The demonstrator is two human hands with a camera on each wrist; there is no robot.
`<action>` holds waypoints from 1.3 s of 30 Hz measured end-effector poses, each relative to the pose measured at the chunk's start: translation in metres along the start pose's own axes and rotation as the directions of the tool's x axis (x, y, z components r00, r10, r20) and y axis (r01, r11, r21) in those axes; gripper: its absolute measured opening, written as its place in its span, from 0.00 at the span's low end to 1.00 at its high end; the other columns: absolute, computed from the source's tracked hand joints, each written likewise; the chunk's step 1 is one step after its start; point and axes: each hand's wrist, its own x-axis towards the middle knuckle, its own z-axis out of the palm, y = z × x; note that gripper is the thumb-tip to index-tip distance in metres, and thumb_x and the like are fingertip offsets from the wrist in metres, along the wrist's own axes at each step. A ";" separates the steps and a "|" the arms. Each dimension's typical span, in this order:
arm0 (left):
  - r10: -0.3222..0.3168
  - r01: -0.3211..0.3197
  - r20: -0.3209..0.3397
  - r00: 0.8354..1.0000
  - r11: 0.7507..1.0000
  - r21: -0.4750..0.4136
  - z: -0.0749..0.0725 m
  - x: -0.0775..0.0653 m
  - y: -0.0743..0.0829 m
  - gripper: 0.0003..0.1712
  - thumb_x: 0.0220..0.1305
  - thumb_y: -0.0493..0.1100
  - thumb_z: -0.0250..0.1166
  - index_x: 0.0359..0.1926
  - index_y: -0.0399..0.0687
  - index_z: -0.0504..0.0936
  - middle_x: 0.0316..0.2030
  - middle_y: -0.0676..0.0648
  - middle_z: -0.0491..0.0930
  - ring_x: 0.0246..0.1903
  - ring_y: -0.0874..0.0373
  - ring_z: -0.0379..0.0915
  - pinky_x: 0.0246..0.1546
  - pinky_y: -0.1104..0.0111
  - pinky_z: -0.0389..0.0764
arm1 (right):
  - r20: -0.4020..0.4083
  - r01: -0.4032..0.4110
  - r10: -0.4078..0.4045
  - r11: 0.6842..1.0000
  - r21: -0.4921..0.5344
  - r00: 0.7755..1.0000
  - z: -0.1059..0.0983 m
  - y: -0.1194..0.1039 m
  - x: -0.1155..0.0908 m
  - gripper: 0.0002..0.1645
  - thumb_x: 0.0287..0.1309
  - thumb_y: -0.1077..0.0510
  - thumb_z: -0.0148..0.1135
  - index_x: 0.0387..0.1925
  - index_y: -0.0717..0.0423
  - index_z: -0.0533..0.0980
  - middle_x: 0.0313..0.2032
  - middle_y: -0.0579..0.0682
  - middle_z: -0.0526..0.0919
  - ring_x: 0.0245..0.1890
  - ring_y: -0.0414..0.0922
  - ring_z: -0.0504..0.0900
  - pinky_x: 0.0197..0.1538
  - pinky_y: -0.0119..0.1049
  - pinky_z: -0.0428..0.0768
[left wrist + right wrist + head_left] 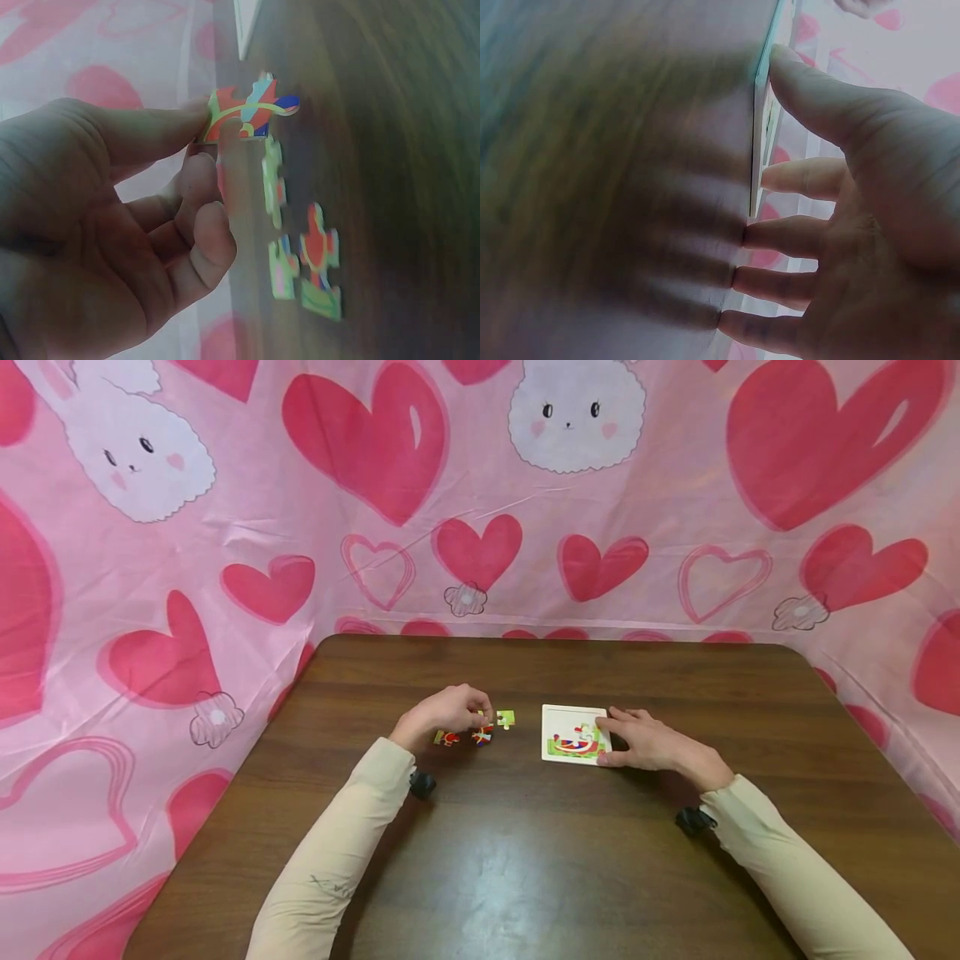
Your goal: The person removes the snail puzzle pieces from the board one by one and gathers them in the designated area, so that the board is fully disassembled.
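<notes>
Thumb and fingertips of my left hand (pixel 452 708) pinch a jigsaw puzzle piece (pixel 259 111) coloured red, light blue and dark blue with a yellow curve. In the left wrist view it is held up over the table. Around that hand lie loose pieces: a green one (pixel 507 719) to its right and a red and green one (pixel 447 738) below it. My right hand (pixel 651 743) rests at the right edge of a square puzzle board (pixel 558 717), thumb and index finger on its rim, other fingers extended to the tabletop. Pieces fill the lower part of the board.
The brown wooden table (pixel 525 843) has rounded far corners. A pink cloth (pixel 510 485) with hearts and rabbit faces hangs behind it and at the sides. Dark wrist cameras (pixel 422 785) sit under both cuffs.
</notes>
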 end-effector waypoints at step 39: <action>-0.051 0.051 -0.054 0.997 0.999 0.011 0.008 0.009 0.000 0.08 0.67 0.47 0.63 0.42 0.51 0.84 0.35 0.52 0.83 0.32 0.58 0.72 0.35 0.66 0.73 | 0.009 -0.015 0.015 1.000 0.013 1.000 -0.001 -0.001 0.000 0.50 0.57 0.33 0.63 0.72 0.55 0.61 0.73 0.68 0.54 0.70 0.70 0.53 0.63 0.70 0.60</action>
